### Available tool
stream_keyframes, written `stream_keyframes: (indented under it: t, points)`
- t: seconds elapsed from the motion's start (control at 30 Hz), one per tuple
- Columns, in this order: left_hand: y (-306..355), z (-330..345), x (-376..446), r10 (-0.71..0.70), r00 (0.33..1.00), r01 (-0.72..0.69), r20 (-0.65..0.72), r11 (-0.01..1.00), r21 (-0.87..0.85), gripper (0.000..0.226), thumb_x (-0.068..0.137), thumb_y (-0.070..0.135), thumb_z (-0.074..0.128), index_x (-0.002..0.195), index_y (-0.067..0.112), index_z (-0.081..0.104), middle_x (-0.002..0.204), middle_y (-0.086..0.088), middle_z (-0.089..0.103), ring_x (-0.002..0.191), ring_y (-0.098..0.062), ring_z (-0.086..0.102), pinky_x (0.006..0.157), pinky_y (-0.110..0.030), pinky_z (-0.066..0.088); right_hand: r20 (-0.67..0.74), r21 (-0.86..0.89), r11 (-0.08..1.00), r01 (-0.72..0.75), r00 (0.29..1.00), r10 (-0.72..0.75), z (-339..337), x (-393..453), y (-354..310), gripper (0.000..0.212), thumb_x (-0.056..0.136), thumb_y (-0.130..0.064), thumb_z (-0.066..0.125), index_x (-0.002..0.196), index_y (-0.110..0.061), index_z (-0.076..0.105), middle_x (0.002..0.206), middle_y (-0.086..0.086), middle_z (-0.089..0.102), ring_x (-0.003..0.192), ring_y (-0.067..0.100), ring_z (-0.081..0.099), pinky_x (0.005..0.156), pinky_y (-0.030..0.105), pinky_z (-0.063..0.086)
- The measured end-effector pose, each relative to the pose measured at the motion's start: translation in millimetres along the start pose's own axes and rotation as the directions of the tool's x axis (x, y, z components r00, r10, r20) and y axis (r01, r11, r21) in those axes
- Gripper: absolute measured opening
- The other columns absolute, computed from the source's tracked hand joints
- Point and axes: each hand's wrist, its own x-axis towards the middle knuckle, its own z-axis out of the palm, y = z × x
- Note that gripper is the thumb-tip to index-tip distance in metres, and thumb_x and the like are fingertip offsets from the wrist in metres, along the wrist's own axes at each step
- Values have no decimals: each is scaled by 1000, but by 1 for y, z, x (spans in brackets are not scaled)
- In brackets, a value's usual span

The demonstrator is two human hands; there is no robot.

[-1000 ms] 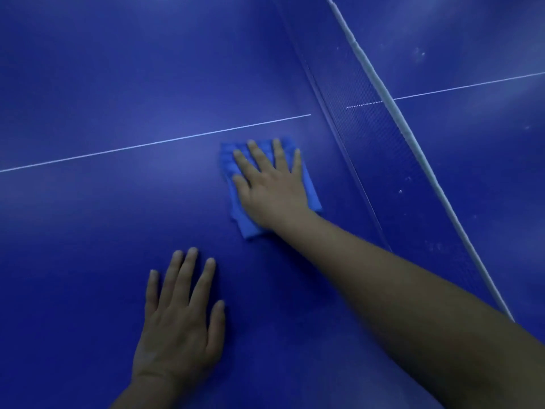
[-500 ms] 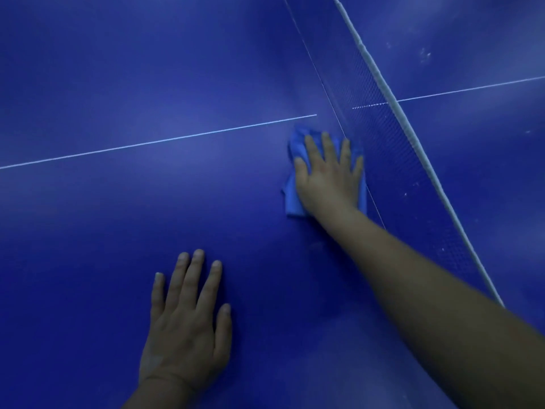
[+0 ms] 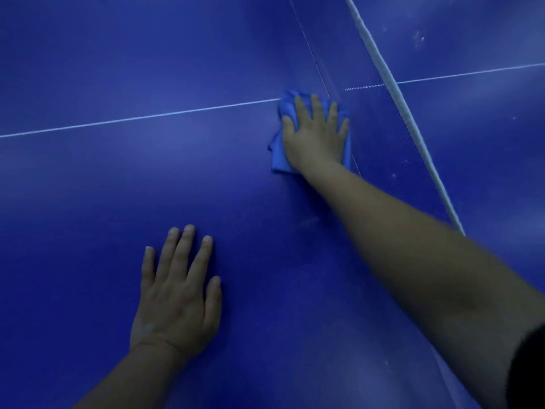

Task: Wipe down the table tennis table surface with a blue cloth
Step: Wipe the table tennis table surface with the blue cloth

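From the head view, looking down, the right hand (image 3: 315, 137) lies flat on top of the blue cloth (image 3: 278, 156). Its fingers are straight and spread out, and they push the cloth down; they do not curl round it. The cloth is on the blue surface (image 3: 118, 187), right at the foot of the net (image 3: 383, 137). One corner of the cloth covers the end of the thin white line (image 3: 147, 116) that runs across the table. Bits of the cloth stick out past the fingertips and on the thumb side of the hand.

The left hand (image 3: 177, 296) is well apart from the cloth, closer to the person. It rests flat on the surface with its fingers straight and a little spread. It holds nothing. It looks like it is there to lean on.

The cloth looks soft, thin and light. It is bunched into folds, so it will bend and crumple easily. It probably slides well on the smooth top, and it cannot break. The best way to move it is likely with a flat palm on its middle, pushing down, so the whole cloth goes along and does not roll up at the edge. Close to the net it could catch on the mesh.

On the far side of the net there are small pale specks (image 3: 418, 39) on the table. That part looks not yet wiped.
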Motion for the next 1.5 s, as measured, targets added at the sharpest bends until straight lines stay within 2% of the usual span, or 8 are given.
stream_keyframes:
  t: [0.23,0.57,0.8,0.93,1.13,1.23,1.33,1.5]
  points:
    - [1,1,1,-16,1000,16,15,1000,-6,66,96,43,28,151,9,41,162,-15,28,153,-31,17,121,-58,9,38,-119,987,-108,993,113,15,-279,109,66,101,-59,13,158,-29,26,168,-2,12,154,30,7,122,58,12]
    - [1,2,1,-23,1000,23,-5,999,-36,67,95,43,28,151,9,40,162,-16,27,153,-31,16,123,-56,4,14,-58,998,29,1000,-28,14,-128,33,58,105,-52,22,159,-34,13,169,-4,5,154,29,-2,123,55,-2]
    - [3,-2,1,-36,999,37,24,999,-32,68,96,45,25,153,10,35,164,-14,22,154,-29,9,123,-54,1,-33,-136,987,-91,996,87,20,-337,137,59,101,-50,27,155,-27,33,166,1,22,152,33,16,118,61,21]
    - [3,-3,0,-30,999,31,14,999,-36,68,96,45,25,153,10,36,164,-15,23,154,-30,11,123,-55,2,23,-106,993,-57,998,60,18,-321,131,59,101,-49,25,152,-25,41,163,2,29,151,32,20,118,59,21]
    - [2,-2,0,-26,1000,26,8,999,-36,67,96,44,25,153,9,37,164,-15,23,154,-30,12,123,-57,3,27,-123,956,267,964,-265,13,-154,62,56,103,-47,23,156,-31,29,166,-2,19,154,33,9,121,58,7]
    - [1,-2,0,-28,1000,28,1,999,-46,67,96,44,25,153,9,37,163,-15,24,154,-31,12,123,-56,2,57,-187,784,592,803,-593,19,-201,88,52,101,-41,31,151,-28,43,162,2,31,150,40,22,117,64,17]
    - [2,-2,1,-29,1000,29,3,999,-40,67,96,44,25,153,9,37,163,-16,24,153,-32,13,123,-55,2,168,-154,682,715,699,-695,14,-316,156,47,104,-36,38,150,-29,44,164,2,28,151,39,18,114,67,21]
    - [2,0,1,-23,1000,24,8,999,-35,67,96,44,25,153,10,36,164,-15,23,153,-31,12,123,-55,1,120,-111,846,522,852,-510,17,-317,143,48,103,-41,36,149,-31,41,163,-1,30,152,35,17,113,68,23]
